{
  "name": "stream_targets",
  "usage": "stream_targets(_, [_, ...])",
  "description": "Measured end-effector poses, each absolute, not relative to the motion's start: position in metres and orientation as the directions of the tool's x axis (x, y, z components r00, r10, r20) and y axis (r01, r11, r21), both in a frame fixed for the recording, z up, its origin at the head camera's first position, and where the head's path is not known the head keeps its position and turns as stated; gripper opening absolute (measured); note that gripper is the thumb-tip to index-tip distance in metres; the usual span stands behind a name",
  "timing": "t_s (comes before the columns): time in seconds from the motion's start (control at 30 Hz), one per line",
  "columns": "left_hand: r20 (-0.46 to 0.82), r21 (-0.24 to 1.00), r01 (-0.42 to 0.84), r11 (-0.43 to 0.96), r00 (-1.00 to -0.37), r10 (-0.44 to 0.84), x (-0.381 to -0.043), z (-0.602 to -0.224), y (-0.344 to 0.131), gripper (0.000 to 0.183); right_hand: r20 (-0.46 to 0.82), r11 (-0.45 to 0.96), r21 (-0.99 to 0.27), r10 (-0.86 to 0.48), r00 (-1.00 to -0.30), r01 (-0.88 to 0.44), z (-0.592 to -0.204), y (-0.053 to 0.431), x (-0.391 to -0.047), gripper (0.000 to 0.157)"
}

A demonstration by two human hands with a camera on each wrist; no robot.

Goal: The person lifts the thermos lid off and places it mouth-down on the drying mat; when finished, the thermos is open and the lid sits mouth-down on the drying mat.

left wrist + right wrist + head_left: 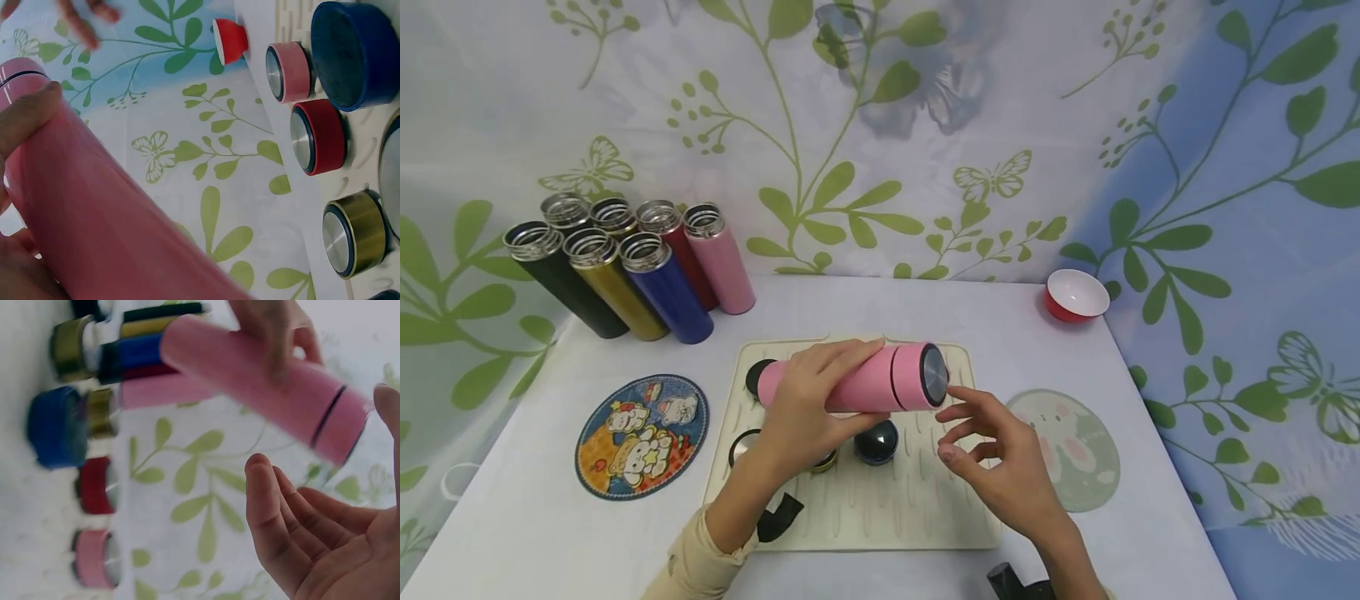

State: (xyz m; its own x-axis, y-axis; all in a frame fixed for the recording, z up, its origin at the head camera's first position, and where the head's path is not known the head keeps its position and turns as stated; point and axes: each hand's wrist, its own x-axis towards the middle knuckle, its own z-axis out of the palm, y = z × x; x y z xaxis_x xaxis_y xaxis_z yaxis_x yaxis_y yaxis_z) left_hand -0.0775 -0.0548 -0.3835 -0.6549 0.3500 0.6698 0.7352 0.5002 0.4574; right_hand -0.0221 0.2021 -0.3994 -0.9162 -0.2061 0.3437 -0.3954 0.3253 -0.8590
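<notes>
A pink insulated bottle (868,383) lies almost level in the air, its pink lid (913,377) fitted on the end facing right. My left hand (808,400) grips the bottle's body from the left, thumb below and fingers over the top. Close to the lid is my right hand (1000,454), fingers loosely bent; the right wrist view shows nothing in it and a gap to the lid. Beneath, a cream ridged mat (925,517) carries several loose lids. Among them the left wrist view shows a pink lid (290,72), a red lid (325,137), a gold lid (356,234) and a blue lid (353,56).
Several lidless bottles (677,292) stand grouped at the back left. A cartoon-print round placemat (640,437) lies left of the mat, and a pale green round placemat (1067,450) lies to its right. At the back right sits a red bowl (1077,296). Printed cloth hangs behind the table.
</notes>
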Motion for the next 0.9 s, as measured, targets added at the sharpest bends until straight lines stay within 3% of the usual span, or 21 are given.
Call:
stream_targets(0.13, [0.704,0.308,0.751,0.584,-0.593,0.391,-0.068,-0.388,-0.052,0.077,0.328,0.288,-0.878,-0.217,-0.920,-0.381,-0.384,0.192,-0.023,0.056])
stream_targets(0.23, [0.722,0.211,0.748,0.629,-0.553,0.415,-0.061,-0.393,-0.050,0.074,0.240,0.295,-0.911,-0.193,-0.952,-0.289,-0.378,0.184,-0.024,0.052])
stream_targets(0.43, [0.711,0.156,0.733,0.662,-0.549,0.440,-0.052,-0.399,-0.049,0.074,0.114,0.257,-0.954,-0.159,-0.981,-0.152,-0.378,0.174,-0.025,0.034])
stream_targets(0.63, [0.700,0.221,0.733,0.643,-0.578,0.419,-0.049,-0.405,-0.053,0.073,0.207,0.206,-0.949,-0.163,-0.965,-0.239,-0.385,0.169,-0.023,0.029])
stream_targets(0.9, [0.741,0.156,0.749,0.643,-0.520,0.425,-0.047,-0.397,-0.059,0.073,0.335,0.091,-0.927,-0.235,-0.912,-0.364,-0.388,0.165,-0.021,0.040])
